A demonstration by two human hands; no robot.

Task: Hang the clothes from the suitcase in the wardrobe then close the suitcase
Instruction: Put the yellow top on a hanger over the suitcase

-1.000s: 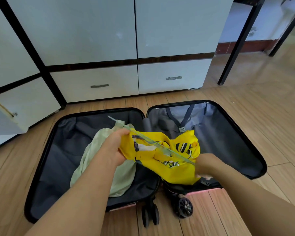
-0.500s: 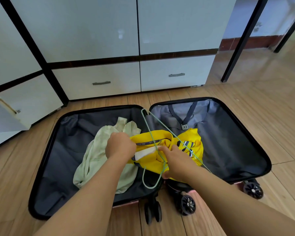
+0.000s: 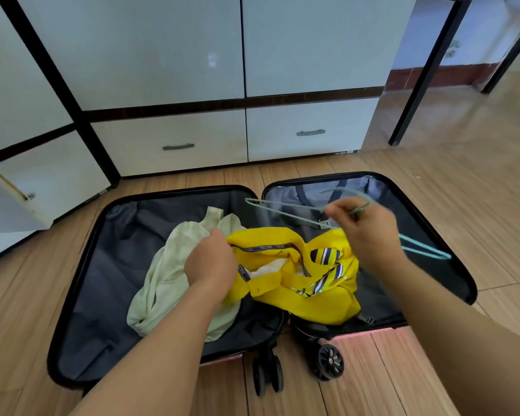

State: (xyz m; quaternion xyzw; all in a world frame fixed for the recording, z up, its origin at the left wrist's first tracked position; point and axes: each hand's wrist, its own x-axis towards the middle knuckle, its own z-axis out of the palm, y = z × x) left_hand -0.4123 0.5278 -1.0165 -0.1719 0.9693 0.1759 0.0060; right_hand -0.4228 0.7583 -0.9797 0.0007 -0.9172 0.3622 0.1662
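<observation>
Suitcase (image 3: 81, 295) lies fully open and flat on wooden plank floor (image 3: 478, 181), both halves up, dark fabric lining in left half, greyish lining with straps in right half. Black rim, pinkish shell edge showing at near side, black caster wheels (image 3: 329, 361) sticking out toward camera at the hinge. Pale green garment (image 3: 168, 274) crumpled in left half, soft, wrinkled. Yellow garment (image 3: 312, 298) bunched across the hinge, mostly over right half, with dark trim at the neck and blue-white striped patches. Left hand (image 3: 212, 262) closed, gripping the yellow garment at its collar edge, just beside the green one. Right hand (image 3: 370, 232) raised above right half, fingers pinched shut on a thin light-green wire hanger (image 3: 285, 213), near its hook; hanger is motion-blurred, one arm reaches left over the hinge, the other runs right toward the suitcase rim. Hanger is above the yellow garment; cannot tell if it touches it. Both forearms bare, crossing the near part of the case. Behind the suitcase: white glossy wardrobe (image 3: 162, 55) with dark trim, doors shut, two low drawers with small metal handles (image 3: 178, 146). An open white door (image 3: 9, 202) at far left. Black metal leg (image 3: 418, 79) stands at right, shiny floor and white wall with reddish skirting beyond.
</observation>
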